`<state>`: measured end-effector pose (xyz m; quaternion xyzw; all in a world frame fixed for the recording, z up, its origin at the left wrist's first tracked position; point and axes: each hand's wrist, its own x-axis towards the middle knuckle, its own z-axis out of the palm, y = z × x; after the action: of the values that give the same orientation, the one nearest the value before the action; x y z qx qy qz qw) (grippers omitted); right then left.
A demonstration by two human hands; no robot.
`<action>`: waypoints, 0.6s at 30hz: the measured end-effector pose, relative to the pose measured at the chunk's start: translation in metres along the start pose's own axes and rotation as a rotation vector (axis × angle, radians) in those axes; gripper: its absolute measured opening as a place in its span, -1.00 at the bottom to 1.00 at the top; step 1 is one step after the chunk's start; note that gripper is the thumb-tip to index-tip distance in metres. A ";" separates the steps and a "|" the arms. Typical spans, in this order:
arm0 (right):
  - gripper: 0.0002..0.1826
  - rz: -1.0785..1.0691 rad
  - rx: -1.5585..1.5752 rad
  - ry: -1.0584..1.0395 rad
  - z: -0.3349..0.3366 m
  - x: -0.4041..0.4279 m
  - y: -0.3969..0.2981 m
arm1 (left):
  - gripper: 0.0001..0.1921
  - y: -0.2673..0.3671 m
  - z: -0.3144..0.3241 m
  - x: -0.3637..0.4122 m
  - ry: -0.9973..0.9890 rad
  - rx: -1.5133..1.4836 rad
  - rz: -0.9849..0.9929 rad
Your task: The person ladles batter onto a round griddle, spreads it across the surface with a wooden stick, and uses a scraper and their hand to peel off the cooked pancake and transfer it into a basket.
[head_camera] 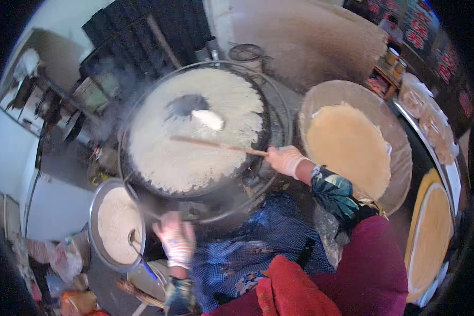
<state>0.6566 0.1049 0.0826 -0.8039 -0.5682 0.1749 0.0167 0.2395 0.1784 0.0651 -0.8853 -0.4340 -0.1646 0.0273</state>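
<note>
Pale batter (189, 162) covers most of a large round griddle (260, 118), with a dark bare patch near its middle. My right hand (285, 160), in a striped glove, grips a thin wooden stick (217, 145) that reaches over the batter. A white lump (208, 120), perhaps batter, lies just beyond the stick. Low at the griddle's near left side is my gloved left hand (175, 237), fingers apart and holding nothing. Beside that hand, a metal basin (94, 221) of batter has a ladle (133, 239) with a blue handle in it.
On the right, thin round flatbreads (347, 146) lie on a plastic-covered round tray (399, 166). More round flatbreads (430, 237) sit at the far right. Plastic bags (426, 114) line an edge beyond. A bucket (148, 276) stands below the basin. Steam hangs at the griddle's left.
</note>
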 end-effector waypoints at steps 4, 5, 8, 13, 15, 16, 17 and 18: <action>-0.68 0.014 -0.115 0.219 0.012 0.028 0.023 | -0.49 0.065 0.010 -0.023 -0.107 -0.023 0.048; -0.70 0.017 -0.104 0.258 0.011 0.032 0.018 | -0.47 0.064 0.016 -0.025 -0.124 -0.014 0.025; -0.72 -0.134 -0.183 0.151 0.008 0.016 -0.014 | -0.45 0.037 0.020 -0.031 -0.113 0.121 -0.022; -0.68 0.135 -0.140 0.181 0.012 0.035 0.025 | -0.48 -0.020 0.026 -0.029 -0.139 0.224 -0.098; -0.67 0.058 -0.148 0.189 0.002 0.032 0.013 | -0.41 -0.040 0.025 -0.022 -0.200 0.238 -0.171; -0.65 -0.077 -0.204 0.147 0.004 0.028 0.009 | -0.41 -0.049 0.024 -0.018 -0.221 0.253 -0.223; -0.63 -0.212 -0.262 0.103 0.008 0.021 0.004 | -0.40 -0.060 0.025 -0.015 -0.241 0.267 -0.277; -0.61 -0.111 -0.197 0.000 -0.002 0.012 -0.013 | -0.41 -0.075 0.030 -0.013 -0.232 0.297 -0.309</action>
<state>0.6491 0.1203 0.0839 -0.7689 -0.6264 0.1168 -0.0526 0.1815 0.2208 0.0254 -0.8076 -0.5840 0.0017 0.0814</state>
